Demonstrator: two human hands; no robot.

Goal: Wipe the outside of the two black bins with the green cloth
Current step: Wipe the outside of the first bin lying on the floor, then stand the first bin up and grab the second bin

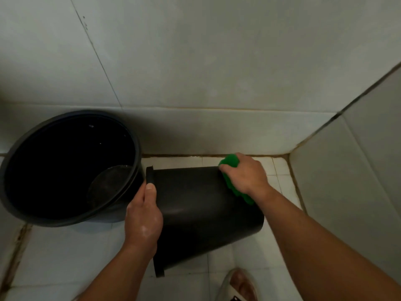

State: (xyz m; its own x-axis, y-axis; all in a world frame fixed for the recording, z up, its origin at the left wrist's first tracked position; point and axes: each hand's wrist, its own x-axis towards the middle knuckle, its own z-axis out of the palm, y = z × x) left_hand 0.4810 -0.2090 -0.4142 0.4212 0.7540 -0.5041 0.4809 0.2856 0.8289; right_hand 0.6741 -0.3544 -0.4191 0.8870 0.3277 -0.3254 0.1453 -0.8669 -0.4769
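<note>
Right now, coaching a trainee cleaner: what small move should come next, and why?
Probably sweep the green cloth along the tipped bin toward its rim: the right hand holds it at the base end, and the left hand grips the rim end.

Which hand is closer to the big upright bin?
Left. The left hand grips the tipped bin beside the upright bin; the right hand holds the green cloth at the tipped bin's far end.
</note>
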